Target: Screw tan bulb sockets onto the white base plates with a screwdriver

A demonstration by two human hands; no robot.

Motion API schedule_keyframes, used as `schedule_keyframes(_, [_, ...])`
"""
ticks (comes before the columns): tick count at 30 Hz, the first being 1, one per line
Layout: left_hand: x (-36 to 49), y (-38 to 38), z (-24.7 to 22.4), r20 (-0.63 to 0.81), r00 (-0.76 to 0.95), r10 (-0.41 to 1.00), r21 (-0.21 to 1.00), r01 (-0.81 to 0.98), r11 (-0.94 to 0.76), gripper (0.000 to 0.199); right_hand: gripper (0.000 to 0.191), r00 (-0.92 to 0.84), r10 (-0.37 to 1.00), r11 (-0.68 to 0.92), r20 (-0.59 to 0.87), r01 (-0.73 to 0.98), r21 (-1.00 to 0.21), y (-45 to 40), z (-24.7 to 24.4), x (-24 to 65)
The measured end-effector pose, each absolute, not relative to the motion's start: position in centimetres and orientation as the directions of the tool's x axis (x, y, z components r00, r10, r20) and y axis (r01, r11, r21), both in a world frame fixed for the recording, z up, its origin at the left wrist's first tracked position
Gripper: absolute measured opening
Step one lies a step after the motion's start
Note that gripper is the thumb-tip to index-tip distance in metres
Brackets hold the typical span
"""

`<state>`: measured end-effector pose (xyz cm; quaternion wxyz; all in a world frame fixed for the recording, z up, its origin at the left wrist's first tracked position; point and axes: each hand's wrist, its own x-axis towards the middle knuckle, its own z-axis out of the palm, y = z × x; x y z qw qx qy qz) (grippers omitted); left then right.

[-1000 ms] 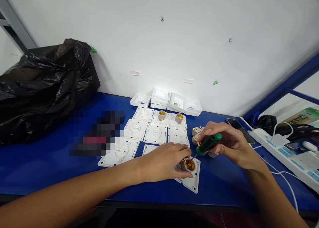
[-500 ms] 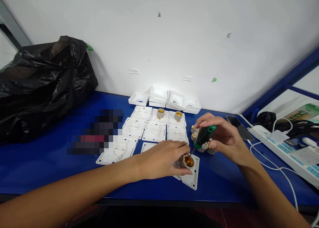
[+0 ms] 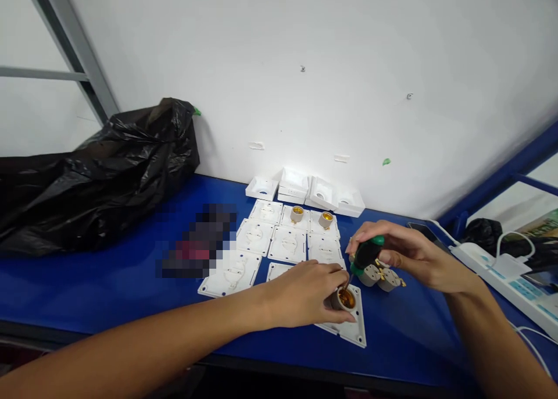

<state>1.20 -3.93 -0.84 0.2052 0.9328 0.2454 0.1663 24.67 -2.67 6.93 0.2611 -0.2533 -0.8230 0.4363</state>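
My left hand (image 3: 311, 294) grips a round lamp socket (image 3: 346, 299) with a brass-coloured threaded inside, pressing it on a white square base plate (image 3: 358, 329). In my right hand (image 3: 401, 250) is a screwdriver (image 3: 367, 253) with a green and black handle, tilted so its shaft runs down into the socket. The tip is hidden inside. Just behind the right hand, several loose lamp sockets (image 3: 389, 280) with brass tabs lie on the blue table. Farther back, two sockets (image 3: 297, 214) stand upright on white plates.
Rows of white base plates (image 3: 288, 243) cover the table's middle. White square covers (image 3: 320, 192) lean along the wall. A black plastic bag (image 3: 143, 155) fills the left, near a blurred dark object (image 3: 204, 242). On the right are a power strip (image 3: 510, 277), white cables and a phone (image 3: 425, 231).
The camera view has shifted, so everything appears lower and farther right. My hands keep the same hold on socket and screwdriver; the screwdriver handle appears slightly turned.
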Motion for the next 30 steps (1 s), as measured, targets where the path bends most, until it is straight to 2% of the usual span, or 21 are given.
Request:
schedule_keyframes(1, [1.2,-3.9,-0.9,0.213,0.821,0.529,0.463,0.392,-0.795,0.043,0.025,-0.733,0.651,0.498,0.198,0.216,-0.84,-2.3,7.1,24.4])
schedule_keyframes(3, [1.1,-3.9,-0.9,0.217,0.811,0.543,0.461,0.405,-0.789,0.043,0.017,-0.692,0.646,0.559,0.321,0.143,-0.816,-1.9,6.8,23.5])
schedule_keyframes(6, [0.9,-3.8,-1.0,0.221,0.797,0.562,0.469,0.419,-0.778,0.042,0.011,-0.473,0.71,0.635,0.521,0.11,-0.765,-2.5,5.3,22.0])
schedule_keyframes(9, [0.8,-3.8,-0.9,0.216,0.799,0.561,0.489,0.408,-0.771,0.039,0.027,-0.314,0.722,0.682,0.616,0.176,-0.71,-3.9,3.6,21.4])
schedule_keyframes(12, [0.7,-3.9,-0.6,0.192,0.802,0.566,0.515,0.408,-0.754,0.038,0.03,-0.313,0.619,0.784,0.72,0.184,-0.593,-4.7,2.3,21.2])
schedule_keyframes(17, [0.7,-4.0,-0.2,0.168,0.799,0.578,0.52,0.426,-0.74,0.035,0.034,-0.114,0.407,0.887,0.906,0.287,-0.362,-3.9,1.2,20.9])
schedule_keyframes(27, [0.5,-4.1,-0.2,0.14,0.802,0.581,0.546,0.427,-0.721,0.035,0.047,-0.125,0.262,0.885,0.957,0.427,-0.187,-3.7,1.7,20.3])
schedule_keyframes(30, [0.5,-4.1,-0.2,0.143,0.804,0.577,0.548,0.421,-0.722,0.036,0.05,-0.177,0.284,0.889,0.942,0.417,-0.19,-3.9,1.6,20.3])
